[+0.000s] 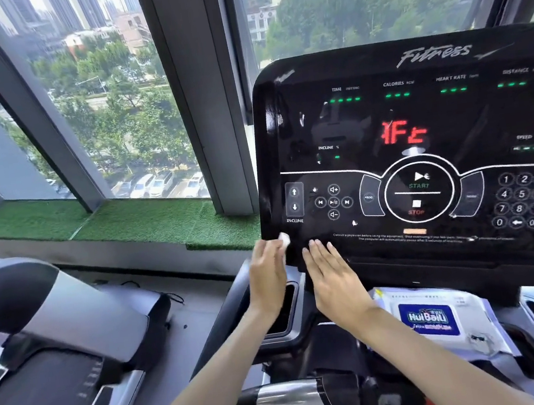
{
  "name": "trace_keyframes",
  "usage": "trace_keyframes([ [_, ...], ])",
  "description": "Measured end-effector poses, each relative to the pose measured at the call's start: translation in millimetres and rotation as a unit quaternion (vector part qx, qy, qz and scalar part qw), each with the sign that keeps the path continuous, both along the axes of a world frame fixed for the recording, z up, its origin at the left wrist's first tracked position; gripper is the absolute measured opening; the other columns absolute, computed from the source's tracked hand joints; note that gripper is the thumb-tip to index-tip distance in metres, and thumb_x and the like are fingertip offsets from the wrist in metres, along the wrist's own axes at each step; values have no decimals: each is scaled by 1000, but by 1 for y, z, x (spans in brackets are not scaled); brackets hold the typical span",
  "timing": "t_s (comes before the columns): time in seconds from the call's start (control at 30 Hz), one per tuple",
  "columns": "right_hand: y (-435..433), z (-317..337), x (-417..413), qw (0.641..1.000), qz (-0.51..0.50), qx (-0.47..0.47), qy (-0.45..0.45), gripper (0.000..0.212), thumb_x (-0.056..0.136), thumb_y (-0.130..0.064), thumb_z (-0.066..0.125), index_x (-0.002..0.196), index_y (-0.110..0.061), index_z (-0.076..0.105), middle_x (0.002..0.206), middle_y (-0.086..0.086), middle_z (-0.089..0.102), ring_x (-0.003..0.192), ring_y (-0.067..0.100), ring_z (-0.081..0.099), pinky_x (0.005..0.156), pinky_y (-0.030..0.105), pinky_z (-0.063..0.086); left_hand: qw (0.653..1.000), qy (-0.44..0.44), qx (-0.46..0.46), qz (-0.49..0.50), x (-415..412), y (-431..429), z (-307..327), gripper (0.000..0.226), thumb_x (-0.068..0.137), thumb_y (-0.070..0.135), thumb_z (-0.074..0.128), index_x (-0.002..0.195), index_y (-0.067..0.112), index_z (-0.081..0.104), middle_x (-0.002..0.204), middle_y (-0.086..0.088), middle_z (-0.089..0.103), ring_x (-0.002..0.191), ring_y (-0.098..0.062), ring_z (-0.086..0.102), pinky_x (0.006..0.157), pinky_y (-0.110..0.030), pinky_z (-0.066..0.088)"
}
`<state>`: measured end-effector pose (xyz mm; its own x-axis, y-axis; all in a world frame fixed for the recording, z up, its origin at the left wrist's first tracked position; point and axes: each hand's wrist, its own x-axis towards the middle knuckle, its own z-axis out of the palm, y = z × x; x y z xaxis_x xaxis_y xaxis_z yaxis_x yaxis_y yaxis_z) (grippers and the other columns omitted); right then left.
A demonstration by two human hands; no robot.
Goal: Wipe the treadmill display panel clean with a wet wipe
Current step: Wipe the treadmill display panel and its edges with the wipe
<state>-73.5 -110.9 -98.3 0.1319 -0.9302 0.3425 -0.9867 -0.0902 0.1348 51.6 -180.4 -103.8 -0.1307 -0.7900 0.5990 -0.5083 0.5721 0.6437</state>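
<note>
Left hand (pixel 267 269): straight fingers press a small white wet wipe (pixel 284 238) on the lower left corner of the glossy black treadmill display panel (pixel 415 110).
Right hand (pixel 331 271): released, flat on the panel's bottom edge.
Progress: early, I judge; smears show at upper left.

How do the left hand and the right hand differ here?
The left hand stands edge-on at the display panel's lower left corner; the right hand lies palm down, fingers straight. A white wipe shows at the left hand's fingertips; the right hand has none. Both reach the panel's bottom edge.
</note>
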Motion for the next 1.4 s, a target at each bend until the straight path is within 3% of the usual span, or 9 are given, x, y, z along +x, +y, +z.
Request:
trace_keyframes([
  [0.1, -1, -3, 0, 1000, 1, -5, 1, 60, 79, -10, 21, 131, 9, 44, 133, 26, 50, 128, 34, 45, 106, 47, 37, 993, -61, -16, -97, -5, 10, -6, 15, 96, 11, 50, 99, 8, 64, 87, 0, 52, 73, -8, 51, 72, -13, 44],
  [0.27, 0, -1, 1, 1000, 3, -14, 16, 61, 77, -12, 20, 128, 9, 48, 129, 29, 52, 124, 36, 48, 106, 47, 37, 998, 8, -7, 61, 11, -13, 0, 9, 92, 5, 55, 92, 7, 64, 82, -3, 55, 69, -13, 51, 63, -28, 46],
  [0.43, -3, -4, -1, 1000, 9, -13, 21, 60, 78, -10, 22, 130, 10, 45, 129, 28, 53, 124, 36, 49, 106, 46, 38, 976, -183, -94, -73, 7, -2, -8, 25, 84, -1, 62, 102, 16, 62, 85, 2, 53, 78, -16, 52, 56, -34, 50],
  [0.57, 0, 4, -2, 999, 17, -24, 22, 59, 78, -13, 22, 124, 9, 52, 130, 29, 51, 126, 36, 46, 108, 46, 30, 985, -128, -114, -36, 9, -36, 37, 15, 89, 3, 58, 98, 13, 63, 83, -3, 54, 74, -18, 54, 54, -35, 52],
  [0.77, -32, 76, -15, 992, -4, -104, 69, 63, 77, -12, 45, 138, 1, 39, 148, 25, 30, 140, 39, 21, 112, 52, 13, 985, -87, -145, 17, -19, -89, 141, 16, 93, 6, 52, 100, 5, 66, 89, -3, 56, 79, -16, 53, 66, -27, 46],
  [1.0, -72, 172, -70, 979, -99, -178, 9, 68, 68, 0, 63, 133, 7, 44, 141, 29, 38, 135, 41, 31, 110, 53, 24, 980, 118, -41, 157, -63, -116, 219, 20, 95, 4, 46, 97, 5, 65, 90, -6, 54, 76, -15, 50, 73, -27, 47],
  [1.13, -75, 191, -89, 975, -109, -194, -15, 70, 66, 8, 57, 135, 8, 41, 139, 28, 41, 133, 39, 37, 111, 51, 27, 993, 25, -104, 59, -85, -104, 221, 20, 94, 2, 47, 103, 7, 64, 91, -7, 54, 80, -18, 52, 70, -24, 42],
  [1.27, -75, 188, -100, 981, -104, -166, 14, 81, 55, 9, 62, 134, 10, 41, 137, 27, 45, 129, 36, 43, 110, 47, 29, 971, 186, -40, 147, -86, -116, 228, 24, 93, 2, 47, 74, 10, 60, 79, -4, 45, 63, -12, 40, 62, -21, 32],
  [1.4, -77, 185, -100, 980, -97, -171, 31, 80, 55, 8, 58, 132, 12, 41, 136, 29, 45, 128, 38, 43, 108, 50, 32, 986, 18, -152, 65, -110, -104, 230, 27, 89, -6, 50, 107, 8, 66, 83, -3, 50, 79, -20, 50, 71, -29, 45],
])
